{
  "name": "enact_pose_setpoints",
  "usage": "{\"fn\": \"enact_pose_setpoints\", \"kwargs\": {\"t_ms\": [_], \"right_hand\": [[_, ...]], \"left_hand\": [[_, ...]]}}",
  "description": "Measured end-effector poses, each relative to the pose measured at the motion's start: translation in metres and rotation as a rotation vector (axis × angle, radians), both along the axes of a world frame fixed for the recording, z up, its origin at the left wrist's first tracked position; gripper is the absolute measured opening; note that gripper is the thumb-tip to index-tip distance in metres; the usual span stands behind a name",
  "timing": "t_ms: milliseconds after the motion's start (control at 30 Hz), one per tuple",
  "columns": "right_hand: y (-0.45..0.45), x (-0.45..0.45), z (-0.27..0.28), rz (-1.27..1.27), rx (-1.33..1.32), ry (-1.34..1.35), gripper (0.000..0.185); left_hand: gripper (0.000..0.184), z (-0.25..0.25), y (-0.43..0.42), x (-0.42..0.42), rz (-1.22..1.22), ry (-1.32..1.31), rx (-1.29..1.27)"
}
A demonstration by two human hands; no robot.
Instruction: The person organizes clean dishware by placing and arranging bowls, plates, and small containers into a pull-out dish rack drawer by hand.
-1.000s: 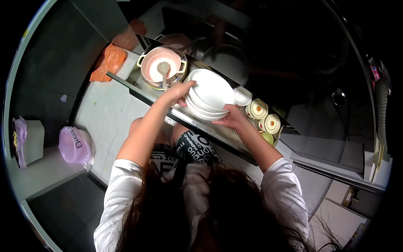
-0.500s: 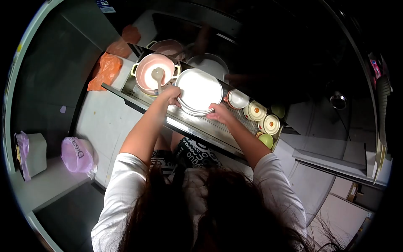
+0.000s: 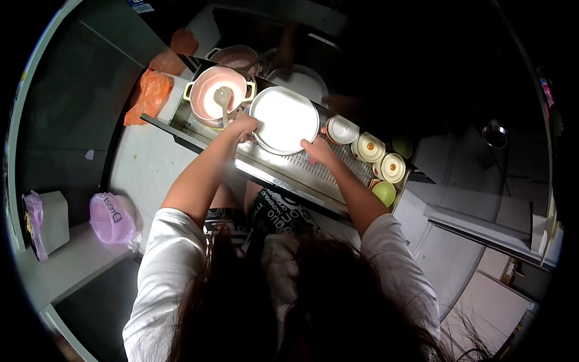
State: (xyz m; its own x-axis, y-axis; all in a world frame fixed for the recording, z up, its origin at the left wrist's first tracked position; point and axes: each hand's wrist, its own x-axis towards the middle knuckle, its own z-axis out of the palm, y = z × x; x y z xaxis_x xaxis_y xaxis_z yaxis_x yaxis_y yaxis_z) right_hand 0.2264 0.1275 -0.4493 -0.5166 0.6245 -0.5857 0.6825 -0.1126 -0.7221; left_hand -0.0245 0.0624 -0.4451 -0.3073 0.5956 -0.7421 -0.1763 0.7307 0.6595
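Observation:
Both hands grip the rim of a stack of round white plates [image 3: 284, 119] at the pull-out drawer [image 3: 283, 176]. My left hand [image 3: 244, 127] closes on the left edge of the stack, its fingers partly under the rim. At the lower right edge, my right hand [image 3: 318, 149] has the thumb on top and the fingers below. Left of the plates, a pink pot [image 3: 205, 96] with cream handles holds a pale ladle [image 3: 223, 96]. Whether the plates touch the drawer's bottom I cannot tell.
Right of the plates stand a white bowl [image 3: 343, 130], two cream lidded pots, one lidded pot [image 3: 368, 148] nearest the bowl, and a green bowl [image 3: 383, 193]. An orange bag [image 3: 149, 96] lies beyond the drawer's left end. A lilac-lined bin [image 3: 113, 220] stands at the left.
The plates' lower edges, seen fanned at the front before, now show less, and the stack looks more level. Both hands keep their hold. The whole view has shifted slightly.

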Motion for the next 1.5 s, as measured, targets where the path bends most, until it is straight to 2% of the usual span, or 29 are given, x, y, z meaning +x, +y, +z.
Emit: {"fn": "enact_pose_setpoints", "kwargs": {"t_ms": [167,267,367,467,567,633,700,733,967,1100,1167,1267,1400,1467,1500], "right_hand": [[0.003,0.003,-0.004,0.022,0.048,-0.038,0.051],[0.003,0.004,-0.008,-0.019,0.032,-0.029,0.053],[0.009,0.007,-0.014,0.05,-0.002,-0.051,0.054],[0.007,0.008,0.002,-0.068,-0.047,0.018,0.06],[0.004,0.004,0.003,-0.23,0.079,-0.035,0.067],[0.01,0.004,-0.048,-0.159,0.418,-0.02,0.062],[0.013,0.003,-0.069,-0.043,0.661,-0.07,0.055],[0.015,0.0,-0.041,-0.086,0.407,-0.178,0.055],[0.025,0.001,-0.044,-0.03,0.474,-0.299,0.058],[0.034,-0.001,-0.045,-0.159,0.206,-0.139,0.058],[0.036,-0.011,-0.001,-0.204,-0.013,-0.195,0.056],[0.034,-0.016,-0.006,-0.276,0.034,-0.183,0.053],[0.029,-0.014,-0.016,-0.219,0.225,-0.196,0.048],[0.031,-0.013,-0.038,-0.204,0.318,-0.195,0.044],[0.031,-0.014,-0.039,-0.194,0.342,-0.193,0.043]], "left_hand": [[0.032,0.004,0.0,0.005,-0.044,0.057,-0.065],[0.036,-0.001,0.001,0.003,-0.005,0.029,-0.092],[0.042,-0.019,0.001,-0.006,-0.057,-0.084,-0.132],[0.047,-0.013,0.004,-0.008,-0.013,-0.1,-0.153],[0.048,-0.015,0.008,-0.009,0.029,-0.069,-0.148],[0.045,-0.045,0.015,-0.012,0.091,-0.071,-0.164],[0.044,-0.072,0.018,-0.019,0.072,-0.041,-0.2],[0.043,-0.074,0.016,-0.017,0.078,-0.061,-0.189],[0.041,-0.055,0.014,-0.008,0.03,-0.188,-0.243],[0.042,-0.021,0.016,0.002,-0.004,-0.161,-0.29],[0.043,-0.025,0.016,0.003,0.062,-0.149,-0.211],[0.043,-0.026,0.017,0.002,0.089,-0.116,-0.172],[0.037,-0.021,0.021,0.008,0.164,-0.02,-0.195],[0.033,-0.053,0.024,-0.006,0.074,0.049,-0.227],[0.032,-0.051,0.024,-0.008,0.029,0.084,-0.244]]}}
